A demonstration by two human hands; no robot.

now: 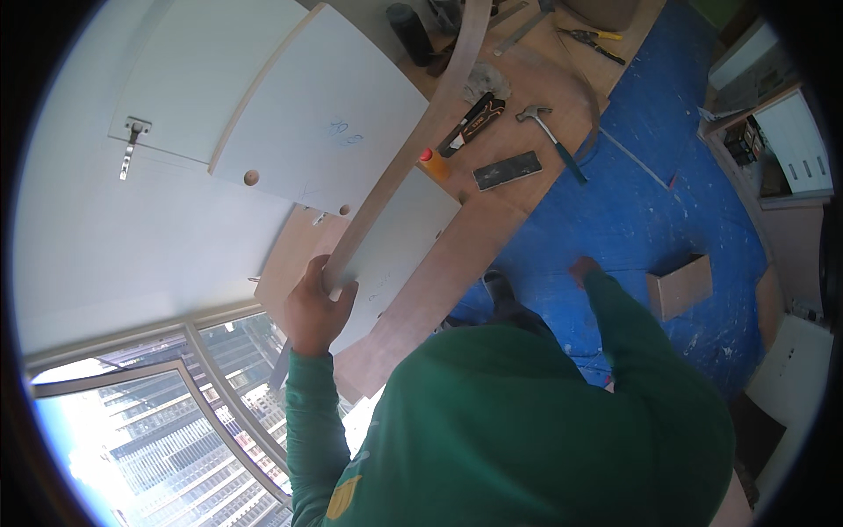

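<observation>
My left hand (318,306) is closed around the lower end of a long, thin wood-coloured strip (399,169). The strip curves up and away across the workbench, past the top edge of the view. Under it lie white panels, one (334,110) with pencil or pen marks and round holes, another (395,246) nearer to me. My right hand (581,269) hangs over the blue floor covering at my right side. It is small and partly turned away, so its fingers are hard to make out.
On the wooden bench top (562,105) lie a claw hammer (555,140), a dark sanding block (507,170), a black-and-orange cutter (474,125), an orange bottle (434,164) and yellow-handled snips (594,40). A box (680,288) stands on the blue floor sheet (562,237). Windows (149,439) are at lower left.
</observation>
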